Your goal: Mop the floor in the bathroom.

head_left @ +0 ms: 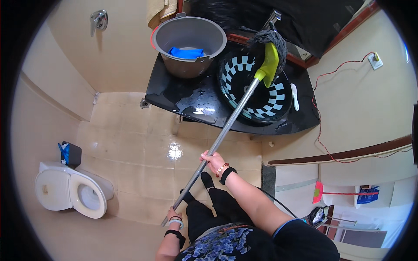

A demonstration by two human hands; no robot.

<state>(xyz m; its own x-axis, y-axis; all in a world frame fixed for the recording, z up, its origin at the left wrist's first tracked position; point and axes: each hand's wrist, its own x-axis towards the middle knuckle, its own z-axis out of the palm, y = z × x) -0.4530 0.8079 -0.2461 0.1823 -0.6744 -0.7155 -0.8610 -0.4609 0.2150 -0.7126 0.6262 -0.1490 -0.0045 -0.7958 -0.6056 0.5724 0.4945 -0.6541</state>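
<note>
Holding a long metal-handled mop [230, 119] with its lime-green plastic head above a round, black-and-white checkered basin [264, 114]

Both bare hands are closed around the silver pole. The left hand [174, 215], with light and dark bands at its wrist, grips it near the lower end; the right hand [213, 162], wearing a beaded bracelet and a black wristband, grips it farther up. The mop slants away from the person toward the upper right, over the front edge of a glossy black countertop [191, 102]. Its dark grey strands [281, 52] bunch around the green head at the far side of the basin, near a chrome faucet [274, 17]; whether they touch either one cannot be told.

On the countertop, left of the basin, stands a round grey plastic bucket [187, 69] with a bright blue item [186, 53] inside. A slim white object [295, 96] lies just right of the basin. Water patches shine on the black surface. Well apart, to the left, are a white toilet [54, 189] with its lid up and a small dark bin [75, 155].
</note>
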